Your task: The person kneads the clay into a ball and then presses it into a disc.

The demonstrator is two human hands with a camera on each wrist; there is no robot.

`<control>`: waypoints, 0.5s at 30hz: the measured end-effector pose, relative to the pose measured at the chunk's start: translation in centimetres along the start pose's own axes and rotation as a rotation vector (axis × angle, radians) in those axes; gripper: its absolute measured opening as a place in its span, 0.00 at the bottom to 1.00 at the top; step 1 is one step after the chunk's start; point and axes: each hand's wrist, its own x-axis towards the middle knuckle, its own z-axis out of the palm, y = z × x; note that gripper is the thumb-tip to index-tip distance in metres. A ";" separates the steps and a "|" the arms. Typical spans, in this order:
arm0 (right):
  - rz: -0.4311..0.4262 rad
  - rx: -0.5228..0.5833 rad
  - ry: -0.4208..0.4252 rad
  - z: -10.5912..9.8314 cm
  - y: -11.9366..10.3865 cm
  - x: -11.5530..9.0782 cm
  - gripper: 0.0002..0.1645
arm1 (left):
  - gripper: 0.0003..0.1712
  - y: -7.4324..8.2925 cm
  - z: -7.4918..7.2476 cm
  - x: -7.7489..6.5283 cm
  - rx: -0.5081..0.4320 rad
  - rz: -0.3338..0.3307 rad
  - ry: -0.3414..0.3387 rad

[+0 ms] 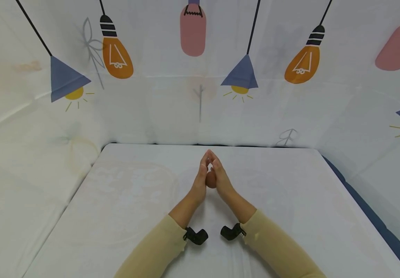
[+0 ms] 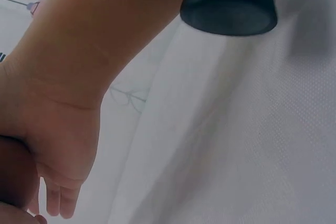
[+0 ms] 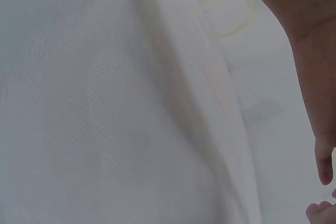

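Note:
Between my two palms sits a smooth, reddish-brown, egg-shaped object, near the middle of the far half of the table. My left hand presses it from the left and my right hand from the right. Both hands have long, nearly straight fingers that lean together and meet at the tips, pointing away from me. In the left wrist view the egg-shaped object shows at the left edge, against the left palm. Only part of the right hand enters the right wrist view, at its right edge.
A white cloth covers the table. Behind it hangs a pale curtain printed with lamps and bulbs. Black wrist cameras sit at the left cuff and right cuff, close above the table.

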 end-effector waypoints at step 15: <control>0.027 -0.010 0.037 1.1 -0.5 -1.2 0.33 | 0.58 -0.2 1.2 0.0 -0.023 -0.001 0.194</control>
